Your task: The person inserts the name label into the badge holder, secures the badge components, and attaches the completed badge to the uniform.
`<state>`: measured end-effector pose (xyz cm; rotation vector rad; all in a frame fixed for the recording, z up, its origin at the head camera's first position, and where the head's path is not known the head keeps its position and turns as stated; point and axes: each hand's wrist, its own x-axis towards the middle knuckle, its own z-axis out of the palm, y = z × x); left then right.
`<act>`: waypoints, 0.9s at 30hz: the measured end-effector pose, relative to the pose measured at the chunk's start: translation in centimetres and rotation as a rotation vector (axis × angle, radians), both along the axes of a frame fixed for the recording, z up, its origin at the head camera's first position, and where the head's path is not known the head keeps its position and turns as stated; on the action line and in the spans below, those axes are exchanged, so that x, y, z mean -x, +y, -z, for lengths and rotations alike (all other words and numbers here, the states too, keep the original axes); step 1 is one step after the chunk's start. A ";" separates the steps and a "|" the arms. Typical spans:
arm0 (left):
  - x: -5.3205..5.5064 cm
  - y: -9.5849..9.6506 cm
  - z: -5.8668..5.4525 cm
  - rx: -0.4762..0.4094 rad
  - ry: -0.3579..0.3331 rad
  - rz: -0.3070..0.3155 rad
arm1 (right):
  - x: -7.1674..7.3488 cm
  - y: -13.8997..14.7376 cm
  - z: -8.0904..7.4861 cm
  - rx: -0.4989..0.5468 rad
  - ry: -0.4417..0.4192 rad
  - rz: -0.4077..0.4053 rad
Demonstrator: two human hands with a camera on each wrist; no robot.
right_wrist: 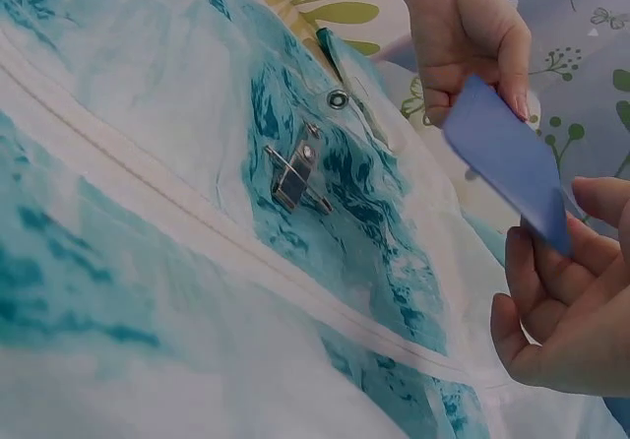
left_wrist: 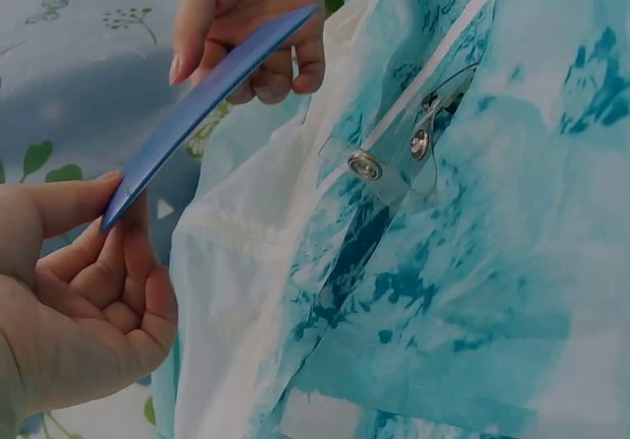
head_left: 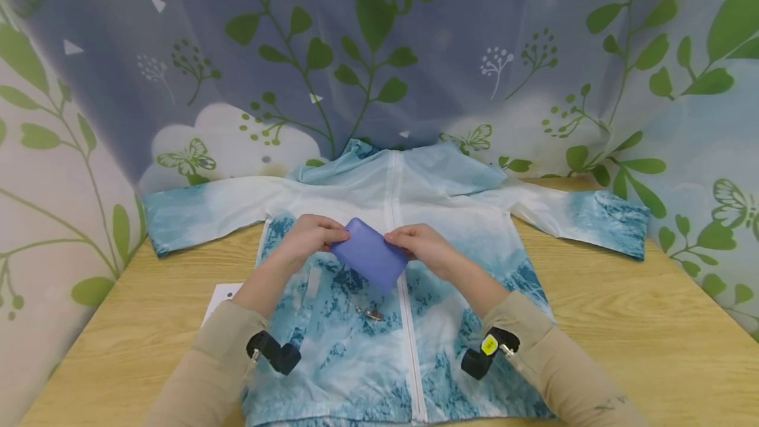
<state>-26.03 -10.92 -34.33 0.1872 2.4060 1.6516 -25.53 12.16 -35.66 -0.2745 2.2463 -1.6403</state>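
A thin, slightly bowed purple-blue card (head_left: 370, 252) is held up over a jacket (head_left: 350, 354). My left hand (head_left: 308, 240) pinches its left corner between thumb and fingers. At the opposite corner, my right hand (head_left: 425, 249) grips it the same way. The left wrist view shows the card (left_wrist: 202, 114) nearly edge-on. Below it on the jacket front lies a metal badge clip (right_wrist: 295, 178) with a pin and a clear strap with a snap (left_wrist: 364, 164). The jacket is white and teal, spread flat with its sleeves out and its white zipper (head_left: 409, 341) running down the middle.
A wooden table (head_left: 640, 321) lies under the jacket. White paper (head_left: 222, 295) with a dark dot shows beside my left forearm, partly covered. A leaf-patterned curtain (head_left: 415, 51) hangs at the back and both sides.
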 end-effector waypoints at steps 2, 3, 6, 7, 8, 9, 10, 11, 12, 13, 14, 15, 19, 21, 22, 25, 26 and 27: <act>0.1 -0.3 0.0 -0.041 -0.002 -0.055 | 0.1 0.3 0.1 0.024 -0.011 0.011; 0.2 -0.3 0.0 -0.063 -0.008 -0.085 | 0.2 0.4 0.1 0.040 -0.016 0.012; 0.2 -0.5 0.0 -0.113 -0.013 -0.147 | 0.4 0.7 0.2 0.091 -0.036 0.007; 0.3 -0.5 0.1 -0.126 -0.018 -0.157 | 0.4 0.8 0.3 0.106 -0.041 0.006; 0.3 -0.5 0.1 -0.139 -0.023 -0.169 | 0.5 0.8 0.3 0.119 -0.043 0.003; 0.3 -0.5 0.1 -0.148 -0.028 -0.176 | 0.5 0.8 0.3 0.132 -0.047 0.004; 0.3 -0.4 0.2 -0.156 -0.034 -0.183 | 0.5 0.9 0.2 0.141 -0.048 0.005; 0.3 -0.4 0.2 -0.163 -0.043 -0.187 | 0.6 0.9 0.2 0.147 -0.050 0.009; 0.3 -0.4 0.2 -0.169 -0.053 -0.190 | 0.6 0.8 0.2 0.150 -0.051 0.017; 0.3 -0.4 0.3 -0.170 -0.063 -0.190 | 0.6 0.8 0.2 0.151 -0.051 0.023; 0.3 -0.4 0.3 -0.169 -0.071 -0.189 | 0.6 0.8 0.2 0.149 -0.053 0.030; 0.3 -0.5 0.3 -0.163 -0.077 -0.184 | 0.7 0.8 0.1 0.144 -0.052 0.039; 0.1 -0.5 0.2 -0.139 -0.081 -0.155 | 0.9 0.7 0.1 0.121 -0.042 0.068; 0.1 -0.5 0.1 -0.125 -0.075 -0.142 | 0.9 0.8 0.1 0.105 -0.033 0.080; 0.1 -0.5 0.1 -0.119 -0.072 -0.137 | 1.0 0.8 0.1 0.099 -0.030 0.085; 0.1 -0.5 0.2 -0.096 -0.062 -0.122 | 1.0 0.8 0.2 0.081 -0.030 0.101; 0.2 -0.4 0.3 -0.093 -0.062 -0.125 | 1.0 0.8 0.2 0.077 -0.031 0.106; 0.2 -0.4 0.3 -0.087 -0.061 -0.124 | 1.0 0.8 0.2 0.074 -0.034 0.113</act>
